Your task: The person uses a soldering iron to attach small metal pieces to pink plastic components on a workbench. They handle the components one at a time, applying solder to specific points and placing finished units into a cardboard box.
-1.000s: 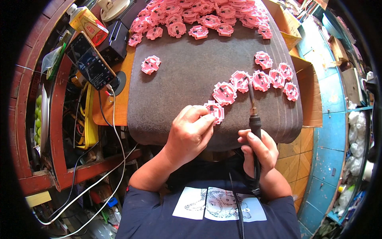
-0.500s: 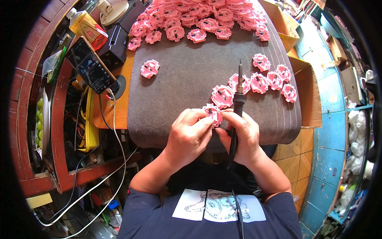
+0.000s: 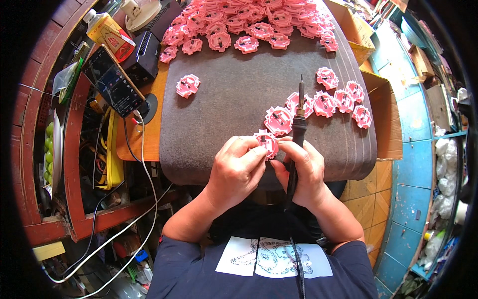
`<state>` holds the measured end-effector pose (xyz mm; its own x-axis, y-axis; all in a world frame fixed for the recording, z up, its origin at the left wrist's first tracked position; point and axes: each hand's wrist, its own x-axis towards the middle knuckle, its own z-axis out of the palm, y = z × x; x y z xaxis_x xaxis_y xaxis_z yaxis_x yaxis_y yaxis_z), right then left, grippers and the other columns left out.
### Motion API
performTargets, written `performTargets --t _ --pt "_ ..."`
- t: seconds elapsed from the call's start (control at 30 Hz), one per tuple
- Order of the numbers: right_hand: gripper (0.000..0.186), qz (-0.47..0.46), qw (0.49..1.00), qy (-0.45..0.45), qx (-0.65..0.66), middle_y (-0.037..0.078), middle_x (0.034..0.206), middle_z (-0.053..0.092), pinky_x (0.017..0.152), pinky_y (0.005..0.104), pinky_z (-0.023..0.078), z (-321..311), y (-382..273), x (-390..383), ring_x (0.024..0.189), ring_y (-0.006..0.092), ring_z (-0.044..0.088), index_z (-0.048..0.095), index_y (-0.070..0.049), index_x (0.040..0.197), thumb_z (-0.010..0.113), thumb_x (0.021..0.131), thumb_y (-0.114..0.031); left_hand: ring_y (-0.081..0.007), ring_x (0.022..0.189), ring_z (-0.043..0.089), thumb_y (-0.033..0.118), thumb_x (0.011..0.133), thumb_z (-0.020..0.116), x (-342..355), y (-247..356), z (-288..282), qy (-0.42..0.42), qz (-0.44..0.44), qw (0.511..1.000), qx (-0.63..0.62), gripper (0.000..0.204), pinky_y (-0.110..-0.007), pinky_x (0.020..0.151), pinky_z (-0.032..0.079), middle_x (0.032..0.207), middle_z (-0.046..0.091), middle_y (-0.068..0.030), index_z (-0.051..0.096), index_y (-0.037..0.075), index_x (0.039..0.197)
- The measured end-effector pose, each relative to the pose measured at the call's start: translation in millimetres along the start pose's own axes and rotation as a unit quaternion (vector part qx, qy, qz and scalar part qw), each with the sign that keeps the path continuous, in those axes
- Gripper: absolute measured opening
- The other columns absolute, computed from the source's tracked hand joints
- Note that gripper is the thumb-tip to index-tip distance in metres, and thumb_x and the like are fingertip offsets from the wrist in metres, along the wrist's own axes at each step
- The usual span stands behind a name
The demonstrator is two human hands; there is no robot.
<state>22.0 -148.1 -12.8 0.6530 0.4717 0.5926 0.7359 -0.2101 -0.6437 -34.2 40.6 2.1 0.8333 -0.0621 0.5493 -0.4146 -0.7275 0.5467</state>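
Note:
Near the front edge of the dark mat, a pink plastic part with a small black piece in it is pinched in the fingers of my left hand. My right hand meets the same part from its right side with thumb and fingertips. It also holds a soldering iron, whose black handle lies across the fingers with the metal tip pointing away from me. Just beyond my fingertips sits another pink part, and a short row of similar parts runs off to the right.
A large heap of pink parts covers the mat's far end. One single pink part lies at left. A phone on a stand, with a white cable, is beside the mat. Cardboard boxes stand along the right edge.

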Motion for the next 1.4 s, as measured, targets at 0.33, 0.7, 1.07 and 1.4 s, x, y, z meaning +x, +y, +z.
performTargets --t 0.33,0.7,1.07,1.4 --pt "0.045 -0.001 1.000 0.000 -0.001 0.020 0.106 0.071 0.073 0.0458 0.057 0 -1 1 0.086 0.0402 0.070 0.065 -0.004 0.128 0.077 0.085 0.001 -0.0327 0.091 0.068 -0.001 0.081 0.081 0 0 1 0.000 0.003 1.000 -0.004 0.026 -0.042 0.080 0.057 0.101 0.068 -0.0114 0.074 0.003 0.106" --pt "0.049 -0.031 0.998 0.044 0.038 0.023 0.115 0.071 0.078 0.0445 0.061 -9 2 -15 0.092 0.0395 0.073 0.059 -0.003 0.132 0.077 0.087 0.004 -0.0338 0.091 0.070 -0.004 0.078 0.080 0 5 5 -0.014 0.008 1.000 -0.012 0.028 -0.043 0.080 0.058 0.101 0.069 -0.0130 0.075 0.003 0.105" --pt "0.047 0.006 0.987 0.162 0.007 0.023 0.119 0.072 0.066 0.0301 0.053 -37 17 -50 0.077 0.0194 0.066 0.053 -0.003 0.132 0.076 0.091 0.001 -0.0339 0.089 0.067 0.002 0.086 0.077 39 31 68 -0.021 0.060 0.997 -0.041 0.015 -0.044 0.078 0.056 0.099 0.066 -0.0130 0.070 0.002 0.100" --pt "0.043 -0.010 0.992 0.119 -0.042 0.025 0.116 0.072 0.077 0.0404 0.059 -44 17 -58 0.088 0.0318 0.072 0.055 -0.004 0.130 0.072 0.091 0.003 -0.0358 0.100 0.070 -0.001 0.083 0.081 38 -10 7 0.105 0.067 0.989 0.080 0.024 -0.046 0.088 0.059 0.104 0.072 -0.0160 0.075 0.002 0.106"
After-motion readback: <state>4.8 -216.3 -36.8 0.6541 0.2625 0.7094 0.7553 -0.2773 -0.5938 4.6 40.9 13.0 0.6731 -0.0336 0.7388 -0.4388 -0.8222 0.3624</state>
